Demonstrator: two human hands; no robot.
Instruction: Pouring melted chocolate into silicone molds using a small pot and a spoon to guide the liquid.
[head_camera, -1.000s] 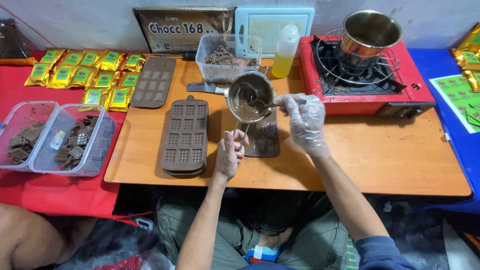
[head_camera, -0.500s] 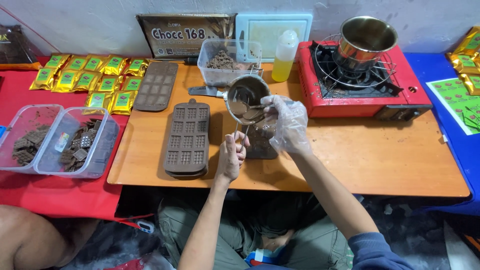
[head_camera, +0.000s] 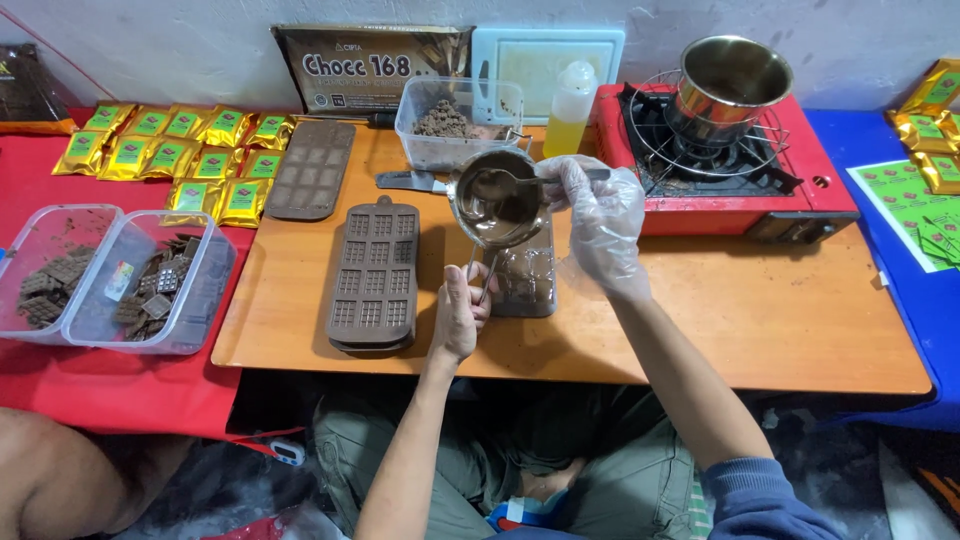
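The bare left hand (head_camera: 458, 318) has its grip clenched on the wire handle of a small metal pot (head_camera: 497, 205) of melted chocolate, held above a clear mould (head_camera: 522, 283) on the tabletop (head_camera: 760, 320). The gloved right hand (head_camera: 600, 215) grasps a spoon (head_camera: 520, 181) inside it. Tilted too far, the pot could overshoot the cavities; the thin handle might twist.

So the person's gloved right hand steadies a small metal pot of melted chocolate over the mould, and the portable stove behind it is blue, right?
Not quite: the head view shows the portable stove is red, not blue. The rest holds: the gloved right hand is at the small metal pot above the mould.
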